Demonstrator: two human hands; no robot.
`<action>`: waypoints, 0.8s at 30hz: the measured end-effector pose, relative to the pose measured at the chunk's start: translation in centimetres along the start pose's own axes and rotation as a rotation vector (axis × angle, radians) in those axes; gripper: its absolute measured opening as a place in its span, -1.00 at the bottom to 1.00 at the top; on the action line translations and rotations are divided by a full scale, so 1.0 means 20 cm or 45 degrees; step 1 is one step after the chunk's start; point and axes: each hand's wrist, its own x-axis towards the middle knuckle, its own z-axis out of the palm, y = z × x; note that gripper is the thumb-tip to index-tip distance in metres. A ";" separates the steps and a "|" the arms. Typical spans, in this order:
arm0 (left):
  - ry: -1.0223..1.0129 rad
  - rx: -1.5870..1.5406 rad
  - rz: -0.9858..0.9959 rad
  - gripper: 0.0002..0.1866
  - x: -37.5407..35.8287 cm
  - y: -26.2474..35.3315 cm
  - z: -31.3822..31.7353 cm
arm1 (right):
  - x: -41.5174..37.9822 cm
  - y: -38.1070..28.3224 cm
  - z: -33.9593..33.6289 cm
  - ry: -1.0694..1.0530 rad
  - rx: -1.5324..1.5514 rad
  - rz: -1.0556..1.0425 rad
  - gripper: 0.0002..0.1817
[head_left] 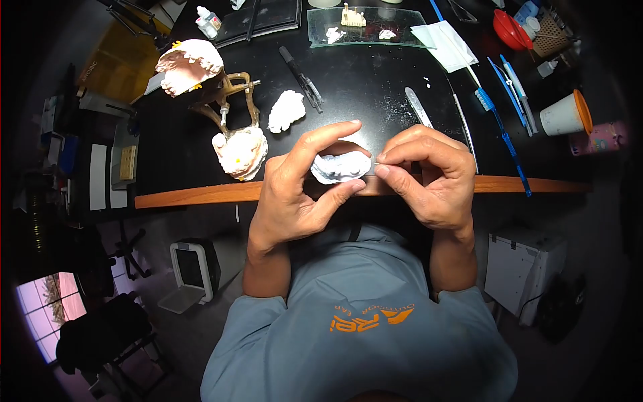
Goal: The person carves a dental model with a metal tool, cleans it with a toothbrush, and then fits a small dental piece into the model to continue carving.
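Over on the left, an open metal articulator carries 2 pale tooth models, the upper model and the lower model. Next along, a white lump sits just beside a black pen. Now the left hand — thumb below, fingers curved above — grips the small dental cast over the desk's wooden front edge. Right beside it, the right hand pinches narrowly at a tiny thin piece, too small to identify. Farther right lie a blue brush and an orange-rimmed cup.
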 end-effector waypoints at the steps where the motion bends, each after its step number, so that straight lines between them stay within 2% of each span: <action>1: 0.009 0.014 0.001 -0.32 0.00 0.00 0.00 | 0.00 0.00 0.00 0.019 0.009 -0.003 -0.82; 4: 0.028 0.058 0.016 -0.34 0.00 0.00 0.00 | 0.01 -0.02 0.02 0.078 0.008 0.013 -0.82; 19: 0.126 0.204 0.065 -0.36 -0.01 -0.01 0.03 | 0.01 -0.02 0.03 0.014 -0.195 0.037 -0.79; 24: 0.098 0.207 0.039 -0.37 -0.01 0.00 0.03 | 0.01 -0.04 0.03 0.004 -0.134 0.078 -0.80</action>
